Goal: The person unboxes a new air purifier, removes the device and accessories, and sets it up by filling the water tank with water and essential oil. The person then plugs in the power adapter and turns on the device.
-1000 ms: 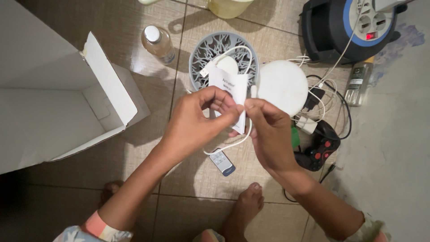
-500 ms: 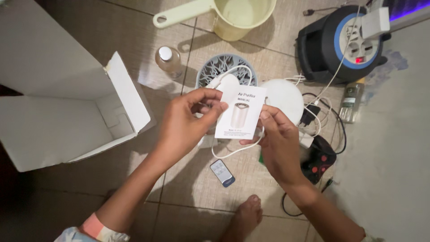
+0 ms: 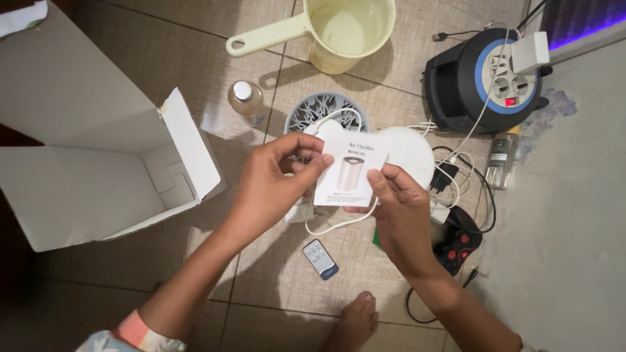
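Both my hands hold a small white paper booklet (image 3: pixel 350 168) with a picture of a white cylinder on its cover, face up over the tiled floor. My left hand (image 3: pixel 277 179) pinches its left edge near the top. My right hand (image 3: pixel 398 208) grips its lower right corner with the thumb on top. A white cable (image 3: pixel 332 225) loops down from under the booklet between the hands; which hand holds it I cannot tell.
An open white cardboard box (image 3: pixel 98 163) lies at left. On the floor are a grey patterned round grille (image 3: pixel 313 111), a white round disc (image 3: pixel 414 153), a small remote (image 3: pixel 320 259), a clear bottle (image 3: pixel 246 99), a yellow scoop (image 3: pixel 339 26), a cable reel (image 3: pixel 482 75), a game controller (image 3: pixel 460 241).
The booklet was edge-on and folded between my fingers a second ago; now it is turned flat, cover up. The view has shifted, showing more of the scoop.
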